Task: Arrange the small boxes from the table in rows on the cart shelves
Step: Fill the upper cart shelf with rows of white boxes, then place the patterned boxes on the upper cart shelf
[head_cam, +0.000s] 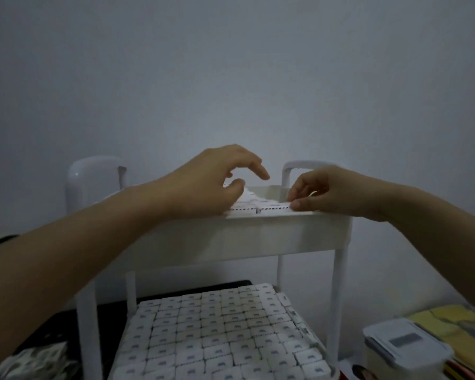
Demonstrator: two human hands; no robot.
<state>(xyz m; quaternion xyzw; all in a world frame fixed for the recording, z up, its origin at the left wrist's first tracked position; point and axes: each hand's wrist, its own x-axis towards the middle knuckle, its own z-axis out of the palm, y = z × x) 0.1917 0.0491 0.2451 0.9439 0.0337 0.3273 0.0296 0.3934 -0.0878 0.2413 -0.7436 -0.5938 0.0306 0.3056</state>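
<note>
On the top shelf point(258, 237) of the white cart point(339, 297), at its front edge, I had my right hand point(332, 193) pinching one of the small boxes point(269, 208) into the front row between thumb and fingertips. My left hand point(217, 182) hovered over the rows behind with its fingers curled; whether it held a box I could not tell. Packed rows point(217, 330) covered the shelf below from edge to edge, so I judged the job well along, with only the top shelf left to fill; its front wall hid how much. The room was dim, with a plain grey wall point(231, 78) behind and a lidded plastic tub point(403, 344) beside the cart's right leg.
</note>
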